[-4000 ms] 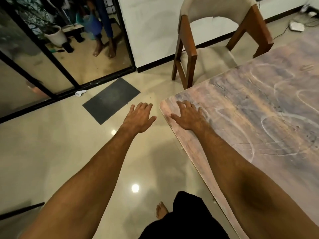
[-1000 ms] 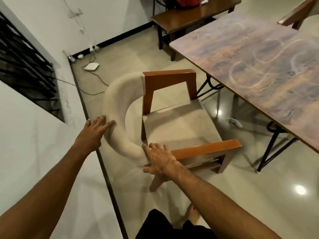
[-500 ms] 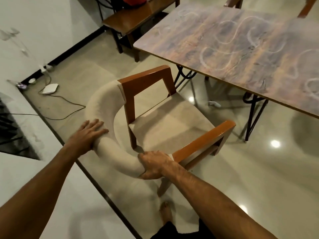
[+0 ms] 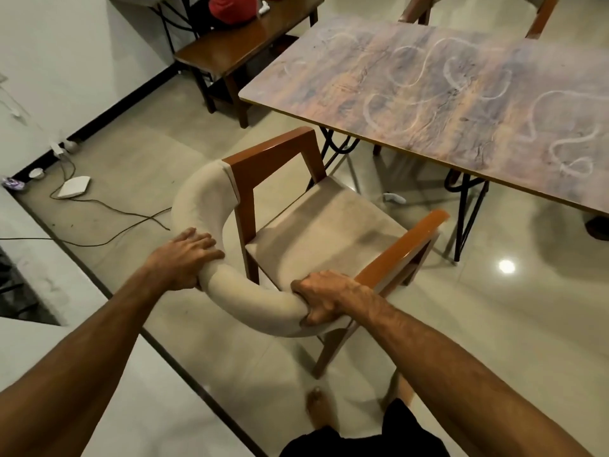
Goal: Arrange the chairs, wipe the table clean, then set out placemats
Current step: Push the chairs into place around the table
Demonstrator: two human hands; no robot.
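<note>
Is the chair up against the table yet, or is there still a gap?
Apart. In the head view, bare floor shows between the chair front and the table edge. Both hands, left and right, grip its padded backrest.

Both arms outstretched, left hand and right hand gripping, fingers curled

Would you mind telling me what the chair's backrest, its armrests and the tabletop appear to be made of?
Backrest: beige fabric upholstery, matte and apparently padded; it dents under the left hand. Armrests: reddish-brown wood, smooth satin finish with a slight sheen. Tabletop: probably wood-grain laminate on a thin board, smeared with pale swirls.
</note>
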